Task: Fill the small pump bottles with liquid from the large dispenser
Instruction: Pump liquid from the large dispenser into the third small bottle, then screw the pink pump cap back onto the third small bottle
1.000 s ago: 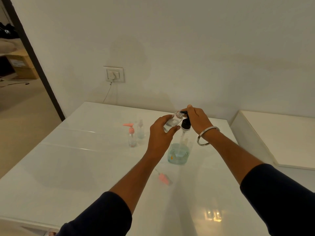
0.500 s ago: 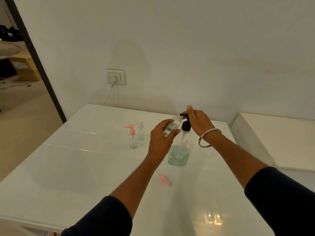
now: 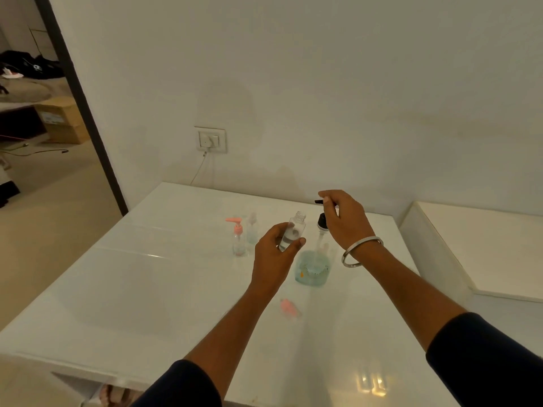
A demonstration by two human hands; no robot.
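My left hand [image 3: 274,254] grips a small clear bottle [image 3: 293,230] with its neck uncapped, held tilted just left of the large dispenser [image 3: 313,267]. The dispenser stands on the white table [image 3: 147,289] and has pale blue liquid in its lower part. My right hand [image 3: 346,221] is curled over the dispenser's black pump head [image 3: 318,201], whose nozzle sticks out to the left past my fingertips. The small bottle's mouth sits below and left of the nozzle, apart from it. A loose pink pump cap [image 3: 289,308] lies on the table in front of the dispenser.
A small bottle with a pink pump [image 3: 238,240] and another small clear bottle [image 3: 252,232] stand left of my hands. A wall socket [image 3: 210,140] with a cable is behind the table. A lower white surface [image 3: 484,245] adjoins on the right, and a doorway opens at left.
The small bottle has dropped down and left, away from the nozzle. My right hand has risen a little with the pump head.
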